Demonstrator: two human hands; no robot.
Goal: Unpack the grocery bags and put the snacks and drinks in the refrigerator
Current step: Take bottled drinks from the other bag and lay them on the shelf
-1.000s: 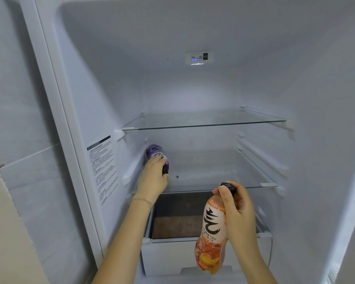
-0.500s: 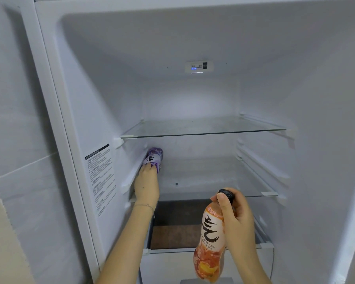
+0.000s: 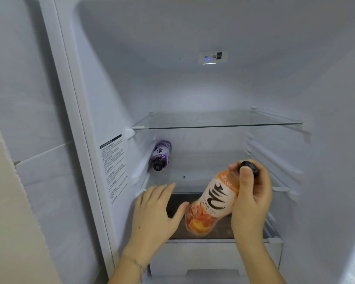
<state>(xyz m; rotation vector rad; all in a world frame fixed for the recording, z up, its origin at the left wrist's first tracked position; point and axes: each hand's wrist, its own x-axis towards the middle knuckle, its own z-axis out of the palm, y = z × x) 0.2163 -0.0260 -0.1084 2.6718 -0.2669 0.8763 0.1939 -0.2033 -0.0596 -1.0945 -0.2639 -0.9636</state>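
Purple bottle lies on its side on the lower glass shelf, tight against the left wall, while the right hand has its grip clamped on the tilted orange bottle at the shelf's front edge, with the left hand spread apart just beside it.

The purple bottle has paler lilac patches and black brush lettering. The orange bottle is white in the middle with bold black strokes, with an orange and yellow print below. Its cap is black. The fridge walls are white, and its panel glows blue.
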